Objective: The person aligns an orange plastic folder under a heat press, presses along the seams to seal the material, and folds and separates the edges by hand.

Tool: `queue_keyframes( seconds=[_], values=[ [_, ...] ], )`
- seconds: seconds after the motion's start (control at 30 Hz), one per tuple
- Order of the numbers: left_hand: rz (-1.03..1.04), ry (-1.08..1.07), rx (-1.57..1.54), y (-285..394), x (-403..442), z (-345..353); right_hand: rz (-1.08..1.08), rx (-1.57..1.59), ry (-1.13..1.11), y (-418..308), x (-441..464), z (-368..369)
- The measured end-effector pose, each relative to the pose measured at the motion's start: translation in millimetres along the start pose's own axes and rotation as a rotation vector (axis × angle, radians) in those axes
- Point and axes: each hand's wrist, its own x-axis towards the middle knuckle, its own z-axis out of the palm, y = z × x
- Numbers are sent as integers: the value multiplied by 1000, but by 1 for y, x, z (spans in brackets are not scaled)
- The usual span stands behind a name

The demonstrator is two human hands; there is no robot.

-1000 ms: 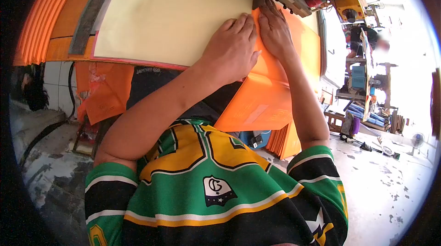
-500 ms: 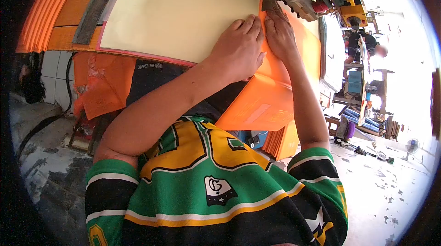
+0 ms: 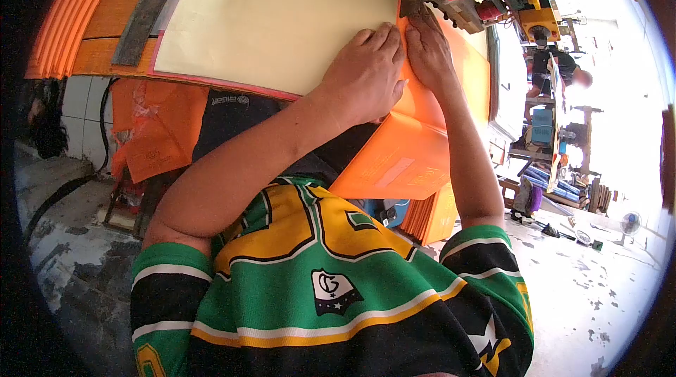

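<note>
Head view | left hand (image 3: pixel 366 70), right hand (image 3: pixel 429 56) palm-down, unclenched | against creased orange paper sheet (image 3: pixel 401 155) | even pressure should steady it

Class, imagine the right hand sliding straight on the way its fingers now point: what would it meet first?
Most likely the dark block by the bolted machine bar; the right hand seems almost at it, though depth is unclear.
</note>
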Motion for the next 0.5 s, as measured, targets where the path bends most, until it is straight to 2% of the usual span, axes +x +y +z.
queue_keyframes(
  seconds=[0.5],
  values=[
    [-1, -12, 11, 0, 0, 0, -3, 4, 8, -2, 2, 0]
  ],
)
